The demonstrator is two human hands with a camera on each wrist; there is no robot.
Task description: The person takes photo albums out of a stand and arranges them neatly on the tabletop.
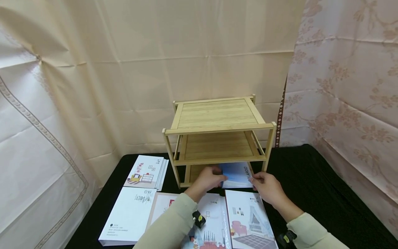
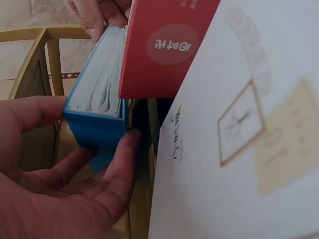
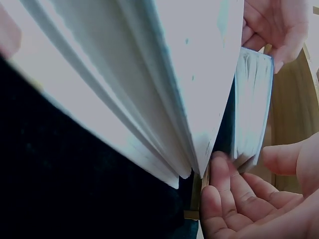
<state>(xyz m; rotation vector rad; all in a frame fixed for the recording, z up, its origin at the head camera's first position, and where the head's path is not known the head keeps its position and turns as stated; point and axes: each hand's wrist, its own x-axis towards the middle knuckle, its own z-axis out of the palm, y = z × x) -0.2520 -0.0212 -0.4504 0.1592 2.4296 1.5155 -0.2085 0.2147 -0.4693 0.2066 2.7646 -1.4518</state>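
Observation:
A blue photo album (image 1: 236,174) with "POLAROID" lettering lies flat at the front of the rack's lowest shelf, partly under the middle shelf. My left hand (image 1: 209,180) grips its left end, thumb on top and fingers beneath. At the right edge, my right hand (image 1: 268,188) holds it between thumb and fingers. In the left wrist view the blue album (image 2: 97,94) shows its pale page edges, with the left hand (image 2: 75,169) around the near end. The right wrist view shows the album (image 3: 253,104) beside the right hand's fingers (image 3: 239,194).
The three-tier wooden rack (image 1: 217,114) stands at the table's back. White albums with printed covers lie in front: one with a building drawing (image 1: 250,219), one at left (image 1: 130,214), and a stack (image 1: 146,171) behind it. Black cloth (image 1: 304,180) covers the table.

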